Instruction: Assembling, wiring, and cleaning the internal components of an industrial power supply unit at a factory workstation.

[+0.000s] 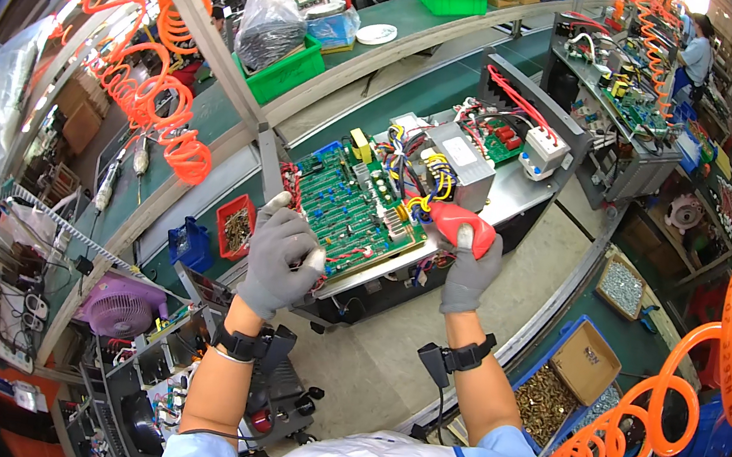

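A green circuit board (pixel 354 213) full of small components lies in a metal chassis (pixel 517 192), beside a silver box-shaped unit (pixel 461 163) and bundles of blue, yellow and black wires (pixel 435 187). My left hand (pixel 282 259), in a grey glove with bare-looking fingertips, rests at the board's left edge. Its fingers are bent but apart, and I see nothing held in them. At the board's right front corner, my right hand (pixel 473 274) is closed around a rounded, smooth red object (pixel 460 228), thumb on top. That object's far end points towards the wires.
A red bin (pixel 235 226) of screws and a blue bin (pixel 190 244) stand to the left. Coiled orange hoses hang at the left (pixel 157 102) and right (pixel 634 426). A blue tray (pixel 577 337) with brass-coloured fasteners is at the lower right. A person (pixel 696 59) stands far right.
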`<state>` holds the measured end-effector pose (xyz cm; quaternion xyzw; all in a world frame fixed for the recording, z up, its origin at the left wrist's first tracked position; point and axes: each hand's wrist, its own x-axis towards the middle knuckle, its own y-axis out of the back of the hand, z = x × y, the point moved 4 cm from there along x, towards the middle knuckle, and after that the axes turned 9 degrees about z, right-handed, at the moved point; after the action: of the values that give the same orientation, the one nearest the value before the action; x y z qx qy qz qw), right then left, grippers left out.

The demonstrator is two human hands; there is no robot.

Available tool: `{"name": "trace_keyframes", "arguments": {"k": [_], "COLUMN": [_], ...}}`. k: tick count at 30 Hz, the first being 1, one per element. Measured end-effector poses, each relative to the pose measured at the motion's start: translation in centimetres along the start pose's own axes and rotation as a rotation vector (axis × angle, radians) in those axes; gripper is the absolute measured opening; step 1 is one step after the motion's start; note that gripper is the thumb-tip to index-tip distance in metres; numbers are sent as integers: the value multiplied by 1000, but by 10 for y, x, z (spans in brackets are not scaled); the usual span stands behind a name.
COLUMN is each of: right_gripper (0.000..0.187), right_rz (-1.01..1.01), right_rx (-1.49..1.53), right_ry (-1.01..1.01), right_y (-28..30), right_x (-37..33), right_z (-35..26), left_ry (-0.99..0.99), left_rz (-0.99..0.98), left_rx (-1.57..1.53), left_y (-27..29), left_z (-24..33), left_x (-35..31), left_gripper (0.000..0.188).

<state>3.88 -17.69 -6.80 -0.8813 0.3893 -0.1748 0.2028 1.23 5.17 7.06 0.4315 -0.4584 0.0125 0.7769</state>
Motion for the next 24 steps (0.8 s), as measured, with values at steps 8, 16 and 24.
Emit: {"name": "trace_keyframes", "arguments": {"k": [8,16,24], "right_gripper": [26,22,25], "right_rz": [-47,-14,133], "right_rx": [-94,-22,6], "right_ry": [-120,-145,-137], "right_y": [7,8,43], "right_x": [14,11,18], "right_z": [9,4,-26], "left_ry": [-27,-13,-22], "left_rz": [70,15,-69], "left_rx": [-7,-6,-23], "left_y": [2,1,2], "left_z": [-3,-7,-5], "left_x": [-5,-7,-2], "left_gripper": [6,8,5]}}
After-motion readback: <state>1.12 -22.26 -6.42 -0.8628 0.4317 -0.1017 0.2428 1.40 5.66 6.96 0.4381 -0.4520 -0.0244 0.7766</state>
